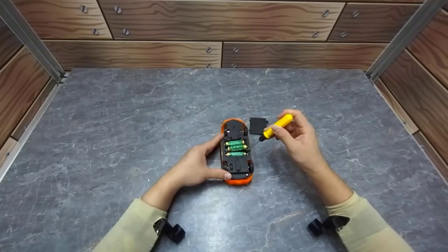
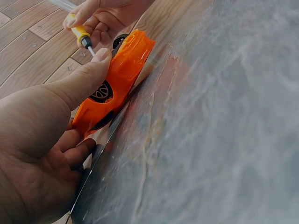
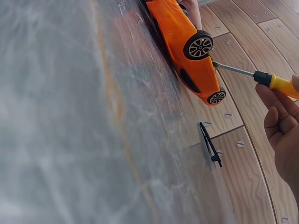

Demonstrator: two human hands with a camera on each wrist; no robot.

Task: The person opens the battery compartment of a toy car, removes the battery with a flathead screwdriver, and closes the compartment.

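Observation:
An orange toy car (image 1: 238, 181) lies upside down on the table, its black underside facing up. Three green batteries (image 1: 236, 148) sit side by side in its open battery compartment. My left hand (image 1: 196, 164) grips the car along its left side, the thumb at the near end and fingers at the far part. In my right hand (image 1: 301, 140) I hold a screwdriver (image 1: 279, 126) with a yellow handle, pinched between thumb and fingers. Its metal tip reaches the compartment's right edge beside the batteries. A black battery cover (image 1: 258, 126) lies just right of the car's far end.
The grey marbled tabletop (image 1: 122, 115) spreads around the car. Wood-patterned panels (image 1: 224, 21) stand behind and at both sides, with metal posts (image 1: 399, 42) at the back corners. Black wrist-worn devices (image 1: 169, 231) sit on both sleeves.

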